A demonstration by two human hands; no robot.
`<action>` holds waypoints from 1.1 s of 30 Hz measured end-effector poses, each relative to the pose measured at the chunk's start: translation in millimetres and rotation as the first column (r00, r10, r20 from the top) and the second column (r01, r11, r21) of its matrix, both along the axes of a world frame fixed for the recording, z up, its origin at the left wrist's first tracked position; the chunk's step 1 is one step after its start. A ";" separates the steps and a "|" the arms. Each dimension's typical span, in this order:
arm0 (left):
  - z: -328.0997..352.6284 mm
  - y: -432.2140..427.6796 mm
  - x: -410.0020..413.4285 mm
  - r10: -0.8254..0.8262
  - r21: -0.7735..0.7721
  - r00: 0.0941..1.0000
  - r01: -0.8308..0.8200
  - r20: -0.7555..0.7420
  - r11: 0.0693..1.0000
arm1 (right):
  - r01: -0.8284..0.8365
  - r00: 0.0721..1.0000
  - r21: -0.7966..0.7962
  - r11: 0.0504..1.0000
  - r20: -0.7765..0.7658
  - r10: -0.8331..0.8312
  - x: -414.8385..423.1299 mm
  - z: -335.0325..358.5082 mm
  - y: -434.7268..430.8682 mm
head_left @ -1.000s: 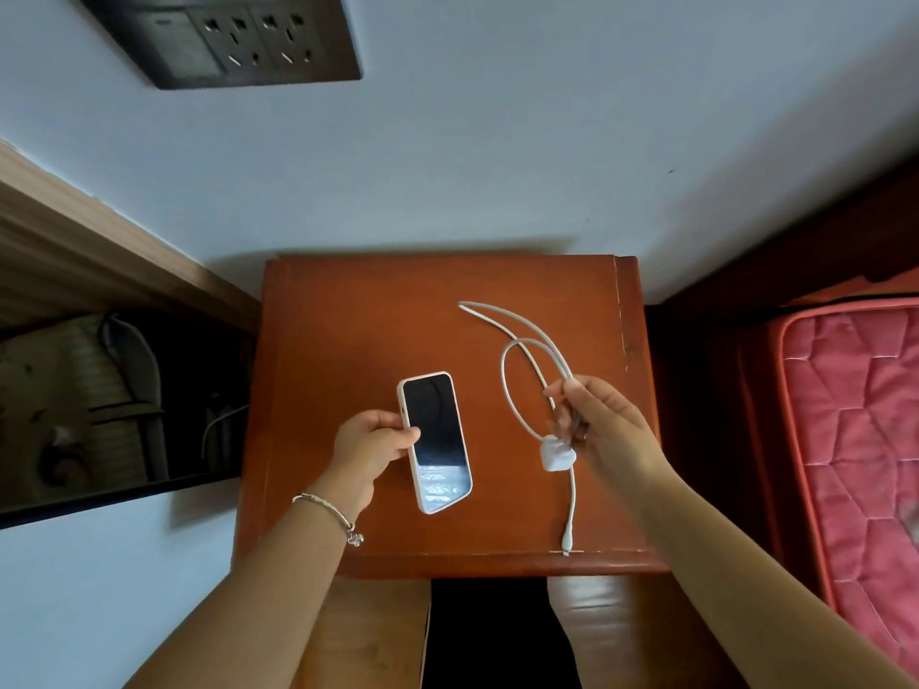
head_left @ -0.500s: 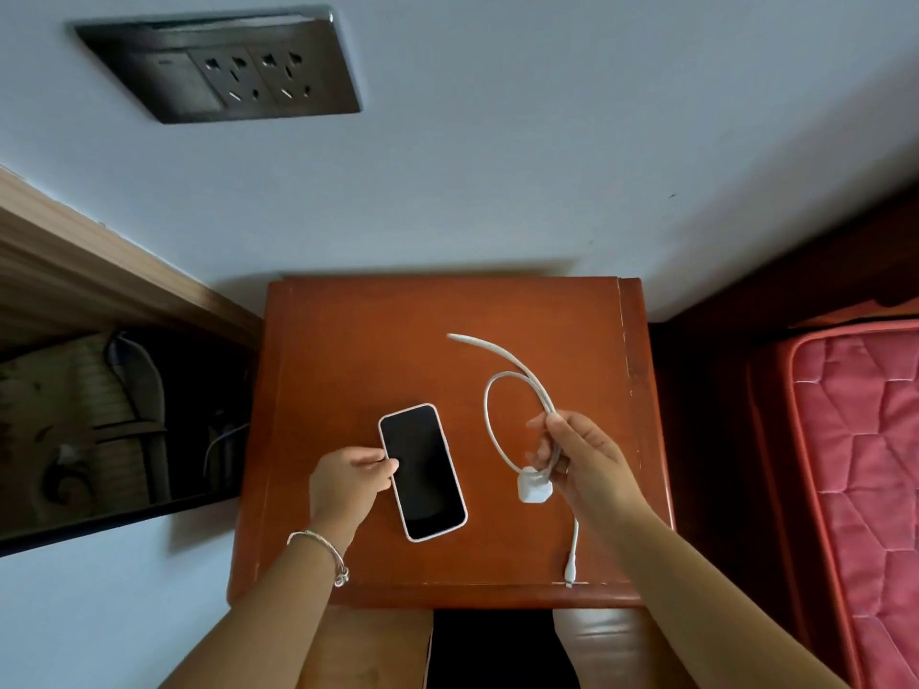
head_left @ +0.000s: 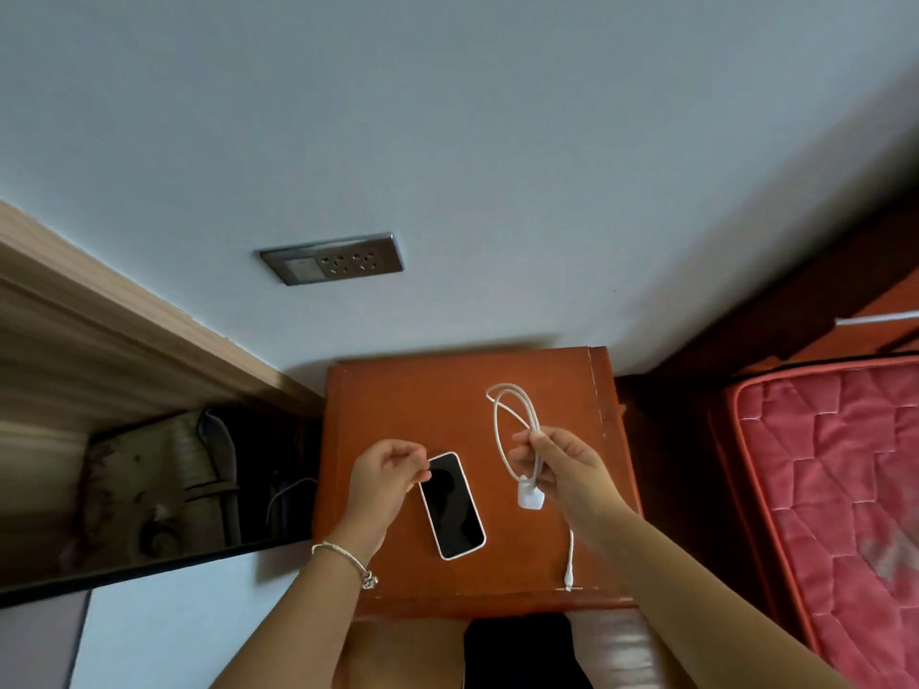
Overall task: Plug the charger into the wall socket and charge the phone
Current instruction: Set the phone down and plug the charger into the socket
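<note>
Reddish-brown wooden bedside table (head_left: 408, 405), square top, set against a pale blue-grey wall (head_left: 447, 116). Right of it, a red quilted mattress (head_left: 835, 479) with piped edge, in a dark wooden bed frame (head_left: 776, 300). Left, a light wood-grain panel (head_left: 114, 310) above a dark recess holding indistinct items.

Your left hand (head_left: 385, 477) hangs loosely curled, holding nothing, wrist bent; your right hand (head_left: 562, 469), farther right, pinches closed, both forearms reaching forward
</note>
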State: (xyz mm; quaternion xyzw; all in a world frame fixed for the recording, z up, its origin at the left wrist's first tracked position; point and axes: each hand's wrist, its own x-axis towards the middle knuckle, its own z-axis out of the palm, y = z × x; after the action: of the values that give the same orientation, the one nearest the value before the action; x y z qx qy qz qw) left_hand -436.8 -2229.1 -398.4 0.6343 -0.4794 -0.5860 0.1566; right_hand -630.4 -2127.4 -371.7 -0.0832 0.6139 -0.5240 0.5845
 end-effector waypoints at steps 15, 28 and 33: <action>147.8 26.3 -1.6 0.017 -0.054 0.970 -0.031 -0.243 0.998 | 0.237 0.946 -0.097 0.967 0.248 -0.207 9.0 133.9 2.7; 158.8 46.2 -17.3 -0.049 0.124 0.950 0.091 -0.308 0.988 | 0.345 0.803 -0.122 0.930 0.552 -0.226 16.3 163.1 -9.4; 159.1 51.2 -13.5 -0.056 0.210 0.948 0.127 -0.314 0.969 | 0.319 0.800 -0.135 0.938 0.569 -0.190 20.1 161.8 -14.9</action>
State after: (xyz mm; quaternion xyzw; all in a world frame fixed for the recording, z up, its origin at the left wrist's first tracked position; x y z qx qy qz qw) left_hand -450.3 -2177.9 -239.3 0.5266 -0.4083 -0.7347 0.1274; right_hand -610.3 -2142.4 -209.9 0.0884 0.3635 -0.6657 0.6457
